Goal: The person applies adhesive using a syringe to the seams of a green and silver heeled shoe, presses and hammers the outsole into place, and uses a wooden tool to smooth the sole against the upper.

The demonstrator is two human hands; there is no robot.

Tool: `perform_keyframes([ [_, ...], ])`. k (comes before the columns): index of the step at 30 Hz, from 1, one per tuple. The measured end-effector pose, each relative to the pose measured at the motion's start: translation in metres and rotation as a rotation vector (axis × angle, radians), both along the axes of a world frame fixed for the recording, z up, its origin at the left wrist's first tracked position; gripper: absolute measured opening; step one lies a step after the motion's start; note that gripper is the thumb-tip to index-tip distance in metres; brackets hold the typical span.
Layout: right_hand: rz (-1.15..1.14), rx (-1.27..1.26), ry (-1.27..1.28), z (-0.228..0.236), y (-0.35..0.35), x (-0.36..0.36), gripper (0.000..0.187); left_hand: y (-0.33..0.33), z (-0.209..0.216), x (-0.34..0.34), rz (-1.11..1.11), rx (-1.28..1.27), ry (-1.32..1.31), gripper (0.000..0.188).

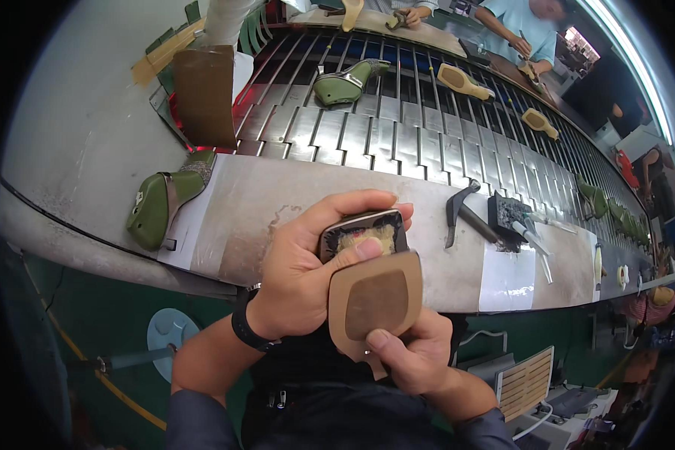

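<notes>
My left hand (292,266) is wrapped round a dark lasted shoe (362,234), turned bottom up over the bench edge. Its underside shows a rough yellowish patch, with my left thumb lying across it. A tan shoe sole (376,300) with a darker brown middle is pinched in my right hand (416,352), the thumb on its narrow part. The wide end of the sole is close against the lasted shoe and overlaps it in view. I cannot tell whether the two touch. The shoe's rear part is hidden behind the sole.
A green lasted shoe (159,210) stands at the bench's left. On the bench's right lie a hammer (457,210), a black block-shaped container (508,214) and white paper (506,281). The slatted metal conveyor (330,135) beyond carries a green shoe (345,84) and tan soles (461,81). Co-workers sit opposite.
</notes>
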State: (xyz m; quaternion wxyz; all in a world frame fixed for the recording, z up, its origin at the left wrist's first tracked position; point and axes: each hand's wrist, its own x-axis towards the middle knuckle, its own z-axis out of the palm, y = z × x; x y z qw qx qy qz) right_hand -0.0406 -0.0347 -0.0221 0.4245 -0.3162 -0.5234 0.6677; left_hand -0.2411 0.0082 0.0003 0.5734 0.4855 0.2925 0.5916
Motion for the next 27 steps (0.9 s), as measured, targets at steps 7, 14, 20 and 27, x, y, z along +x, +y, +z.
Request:
perform_keyframes([
  [7,-0.036,0.030,0.027,-0.004,0.004,-0.010,0.020,-0.012,-0.005,-0.009,-0.073,0.062,0.004,0.090],
  [14,-0.051,0.090,-0.015,0.000,0.004,-0.013,0.022,-0.015,-0.001,-0.010,-0.112,0.023,-0.031,0.094],
  [20,-0.037,0.071,-0.056,0.000,0.003,-0.011,0.021,-0.013,-0.007,-0.013,-0.108,0.133,0.040,0.089],
  [27,-0.056,0.115,-0.062,0.003,0.003,-0.013,0.021,-0.013,-0.005,-0.015,-0.110,0.157,0.058,0.086],
])
